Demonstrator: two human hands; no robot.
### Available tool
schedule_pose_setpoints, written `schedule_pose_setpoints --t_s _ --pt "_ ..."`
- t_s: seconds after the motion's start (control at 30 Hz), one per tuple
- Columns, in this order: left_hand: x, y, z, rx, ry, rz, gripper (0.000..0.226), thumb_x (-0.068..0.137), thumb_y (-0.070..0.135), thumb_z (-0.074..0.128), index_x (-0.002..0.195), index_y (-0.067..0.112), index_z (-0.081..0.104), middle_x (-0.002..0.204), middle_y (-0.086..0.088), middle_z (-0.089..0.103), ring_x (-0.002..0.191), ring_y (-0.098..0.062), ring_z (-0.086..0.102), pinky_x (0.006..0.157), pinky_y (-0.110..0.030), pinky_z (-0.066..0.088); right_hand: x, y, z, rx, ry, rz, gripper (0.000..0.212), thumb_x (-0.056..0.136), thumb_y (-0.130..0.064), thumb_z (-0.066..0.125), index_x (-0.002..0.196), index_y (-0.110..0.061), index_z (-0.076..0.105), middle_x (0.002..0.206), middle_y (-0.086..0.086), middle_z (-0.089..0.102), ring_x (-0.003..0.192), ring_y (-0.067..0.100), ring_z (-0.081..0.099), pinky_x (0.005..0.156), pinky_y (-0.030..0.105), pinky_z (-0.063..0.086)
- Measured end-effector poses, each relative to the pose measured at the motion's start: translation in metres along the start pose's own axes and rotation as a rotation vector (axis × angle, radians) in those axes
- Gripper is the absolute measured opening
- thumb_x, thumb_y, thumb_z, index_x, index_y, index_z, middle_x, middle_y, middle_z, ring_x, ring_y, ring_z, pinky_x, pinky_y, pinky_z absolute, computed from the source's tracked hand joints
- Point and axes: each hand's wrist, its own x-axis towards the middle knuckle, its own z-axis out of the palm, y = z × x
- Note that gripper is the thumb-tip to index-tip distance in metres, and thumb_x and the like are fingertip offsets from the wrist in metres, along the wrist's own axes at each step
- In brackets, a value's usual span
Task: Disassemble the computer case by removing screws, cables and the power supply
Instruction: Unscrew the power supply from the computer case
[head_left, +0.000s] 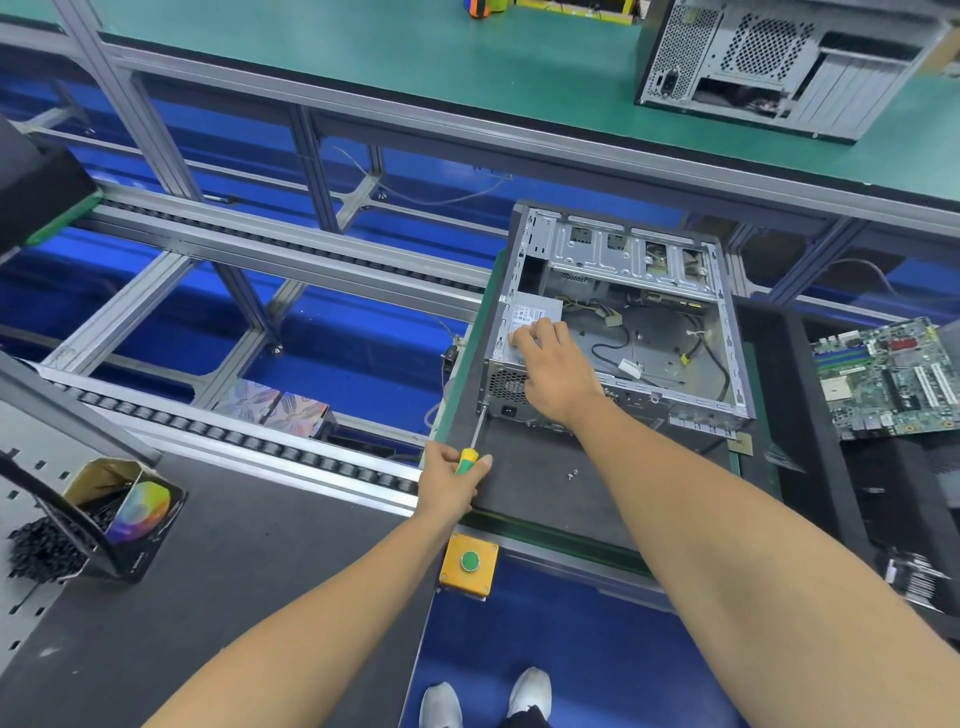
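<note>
An open silver computer case (722, 322) lies on a dark mat (535, 478), its inside facing up. The grey power supply (535, 317) sits in the case's near-left corner, with loose cables (701, 358) spread across the case floor. My right hand (556, 374) rests on top of the power supply, fingers bent over it. My left hand (452, 480) grips the yellow-green handle of a screwdriver (467, 457). Its shaft points up to the case's rear panel at the lower left corner, beside the power socket. Two loose screws (572, 474) lie on the mat.
A green motherboard (893, 379) lies to the right of the case. A yellow box with a green button (469, 564) hangs at the bench edge. A roller conveyor (249, 441) runs on the left. A box of black parts (119, 514) stands at lower left. Another case (779, 62) sits on the far green bench.
</note>
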Motion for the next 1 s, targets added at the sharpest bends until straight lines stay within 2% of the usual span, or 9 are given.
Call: schedule_pose_setpoints --t_s 0.13,0.27,0.37,0.47,0.57,0.67,0.77,0.9,1.0 --pt "-0.0006 -0.0032 0.0012 -0.054 0.051 -0.021 0.038 0.090 0.041 0.076 0.091 0.018 0.046 0.085 -0.010 0.068 0.064 -0.015 0.064 0.053 -0.026 0.052 0.0000 -0.0001 0.0009 0.011 0.006 0.007 0.055 0.072 0.002 0.060 0.124 -0.014 0.050 0.122 0.008 0.045 0.108 0.029 0.039 0.092 0.037 0.043" --pt "0.0018 -0.0036 0.0019 -0.032 0.021 -0.060 0.038 0.100 0.051 0.057 0.089 0.014 0.056 0.082 -0.004 0.072 0.066 -0.016 0.063 0.063 -0.034 0.052 -0.0001 -0.0003 0.0011 0.019 0.007 0.010 0.056 0.071 0.002 0.061 0.123 -0.014 0.050 0.123 0.008 0.045 0.108 0.029 0.039 0.091 0.037 0.043" --pt "0.0043 0.0002 0.0019 0.002 -0.015 -0.083 0.049 0.107 0.052 0.040 0.093 0.011 0.065 0.080 -0.003 0.073 0.063 -0.016 0.061 0.057 -0.031 0.050 0.0000 0.0004 0.0010 0.021 0.005 0.012 0.056 0.071 0.001 0.062 0.123 -0.015 0.049 0.123 0.007 0.045 0.109 0.028 0.038 0.091 0.036 0.043" --pt "0.0067 0.0042 0.0020 -0.005 -0.025 -0.124 0.055 0.108 0.052 0.036 0.097 0.008 0.067 0.078 -0.003 0.073 0.058 -0.016 0.056 0.052 -0.027 0.045 -0.0001 0.0000 0.0015 0.020 0.009 0.015 0.056 0.071 0.001 0.062 0.122 -0.016 0.049 0.122 0.007 0.045 0.108 0.028 0.038 0.089 0.036 0.043" --pt "0.0069 0.0046 -0.0005 0.012 -0.045 -0.077 0.050 0.102 0.056 0.049 0.100 0.007 0.057 0.076 -0.004 0.064 0.057 -0.016 0.054 0.046 -0.026 0.043 -0.0003 0.0001 0.0015 0.020 0.013 0.013 0.056 0.070 0.002 0.062 0.122 -0.015 0.050 0.122 0.008 0.045 0.107 0.029 0.039 0.088 0.037 0.043" --pt "0.0060 0.0029 -0.0025 0.033 0.002 -0.046 0.044 0.091 0.049 0.073 0.096 0.018 0.041 0.084 -0.007 0.062 0.061 -0.017 0.058 0.047 -0.026 0.047 -0.0003 0.0005 0.0016 0.014 0.017 0.011 0.056 0.070 0.002 0.062 0.122 -0.015 0.050 0.122 0.008 0.045 0.107 0.029 0.039 0.088 0.036 0.043" --pt "0.0057 0.0011 -0.0026 0.011 0.054 -0.069 0.043 0.087 0.046 0.078 0.091 0.019 0.045 0.085 -0.008 0.068 0.062 -0.016 0.064 0.052 -0.026 0.053 -0.0005 0.0004 0.0015 0.008 0.023 0.006 0.055 0.070 0.002 0.061 0.122 -0.014 0.050 0.120 0.009 0.046 0.106 0.029 0.040 0.088 0.037 0.043" --pt "0.0055 -0.0013 -0.0016 0.002 -0.001 -0.078 0.040 0.097 0.052 0.062 0.088 0.013 0.055 0.081 -0.007 0.071 0.059 -0.014 0.064 0.053 -0.028 0.052 -0.0004 0.0006 0.0018 0.011 0.029 0.002 0.054 0.070 0.002 0.061 0.121 -0.014 0.051 0.120 0.009 0.047 0.105 0.029 0.040 0.088 0.037 0.043" --pt "0.0053 0.0036 0.0001 0.014 -0.027 -0.115 0.051 0.107 0.052 0.041 0.094 0.008 0.065 0.079 -0.003 0.071 0.057 -0.013 0.059 0.051 -0.025 0.047 -0.0005 0.0005 0.0020 0.014 0.031 0.002 0.055 0.070 0.002 0.062 0.121 -0.014 0.051 0.119 0.008 0.046 0.105 0.028 0.040 0.088 0.036 0.043"
